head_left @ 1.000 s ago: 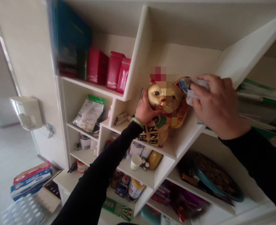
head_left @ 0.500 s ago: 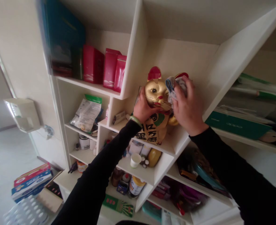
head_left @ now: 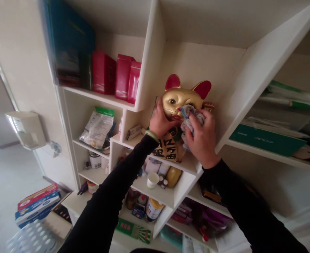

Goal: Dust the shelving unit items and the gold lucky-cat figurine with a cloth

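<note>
Both grips are clenched on something. Your left hand [head_left: 163, 120] clasps the side of the gold lucky cat [head_left: 177, 102], with the fingers curled over its cheek. Your right hand [head_left: 201, 140] grasps a crumpled blue-grey cloth [head_left: 188, 123] and presses it to the cat's muzzle and chest. The cat stands upright on a white shelf [head_left: 189, 168], just left of a slanting white divider [head_left: 260, 70] (its red ears are clear of your fingers).

On the shelf above and to the left sit three red tins [head_left: 115, 75], beside blue folders [head_left: 70, 45]. Down to the left lies a pouch with a green top [head_left: 98, 128]. Directly below the cat, a paper cup [head_left: 153, 180] and a yellow oval container [head_left: 173, 176] share the next shelf down.

Your left sleeve [head_left: 110, 179] crosses in front of those lower shelves, and your right sleeve [head_left: 239, 200] covers part of the lower right shelf. Off to the right lies a green box [head_left: 267, 140], and a stack of boxes [head_left: 36, 205] sits on the floor at lower left.
</note>
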Motion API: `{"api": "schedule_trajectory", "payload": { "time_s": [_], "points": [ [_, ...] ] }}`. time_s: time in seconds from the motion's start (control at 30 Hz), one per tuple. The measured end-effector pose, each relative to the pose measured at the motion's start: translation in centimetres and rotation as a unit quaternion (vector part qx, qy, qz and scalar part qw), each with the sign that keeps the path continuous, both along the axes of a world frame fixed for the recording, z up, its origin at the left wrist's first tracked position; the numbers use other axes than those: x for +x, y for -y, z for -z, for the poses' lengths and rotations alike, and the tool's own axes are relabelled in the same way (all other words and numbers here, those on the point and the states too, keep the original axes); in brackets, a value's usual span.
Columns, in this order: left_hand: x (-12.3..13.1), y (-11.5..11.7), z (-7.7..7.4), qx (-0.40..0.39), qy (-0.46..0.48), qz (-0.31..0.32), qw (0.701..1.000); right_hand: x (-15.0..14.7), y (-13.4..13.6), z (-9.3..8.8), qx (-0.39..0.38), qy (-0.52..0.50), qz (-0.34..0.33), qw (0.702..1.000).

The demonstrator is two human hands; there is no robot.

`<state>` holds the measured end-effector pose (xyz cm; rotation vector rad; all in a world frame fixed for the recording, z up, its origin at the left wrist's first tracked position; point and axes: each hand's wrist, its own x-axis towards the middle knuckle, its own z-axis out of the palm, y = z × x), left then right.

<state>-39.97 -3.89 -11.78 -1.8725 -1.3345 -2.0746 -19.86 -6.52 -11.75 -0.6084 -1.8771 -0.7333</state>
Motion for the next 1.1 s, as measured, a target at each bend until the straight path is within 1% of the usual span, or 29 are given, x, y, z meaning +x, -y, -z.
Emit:
{"api": "schedule_trajectory", "payload": {
  "time_s": [0.13,0.27,0.37,0.47,0.57,0.67,0.77,0.83,0.87,0.9,0.97,1.1],
  "points": [
    [0.0,0.1,0.0,-0.009,-0.002,-0.004,1.0,-0.2,0.3,2.0,-0.009,-0.013,-0.018,1.0],
    [0.0,0.1,-0.1,-0.01,-0.005,-0.007,1.0,-0.1,0.4,4.2,-0.027,0.005,-0.024,0.999],
    [-0.1,0.1,-0.1,-0.014,-0.009,-0.016,1.0,0.4,0.4,5.1,-0.039,0.025,-0.029,0.998],
    [-0.1,0.0,-0.1,-0.017,-0.004,-0.019,1.0,1.5,0.2,5.3,-0.056,0.019,-0.067,0.996],
    [-0.1,0.1,-0.1,-0.014,0.002,-0.007,1.0,2.6,-0.3,4.5,-0.026,-0.082,-0.091,0.992],
    [-0.2,0.3,-0.2,-0.019,0.003,0.001,1.0,3.0,-1.3,2.8,0.025,-0.174,-0.089,0.98],
    [-0.2,0.4,-0.3,-0.023,0.005,0.001,1.0,2.2,-2.5,0.8,0.028,-0.188,-0.099,0.977],
    [-0.2,0.5,-0.3,-0.021,0.005,0.002,1.0,1.1,-3.3,0.1,0.004,-0.178,-0.101,0.979],
    [-0.3,0.5,-0.4,-0.019,0.003,0.003,1.0,0.6,-3.7,0.0,-0.011,-0.177,-0.098,0.979],
    [-0.3,0.5,-0.4,-0.019,0.002,0.003,1.0,0.0,-3.9,0.2,-0.024,-0.18,-0.093,0.979],
    [-0.3,0.6,-0.4,-0.022,0.004,0.003,1.0,-0.8,-4.0,1.1,-0.047,-0.193,-0.081,0.977],
    [-0.2,0.8,-0.5,-0.029,0.013,0.005,0.999,-1.0,-2.5,4.1,-0.084,-0.179,-0.06,0.978]
  ]
}}
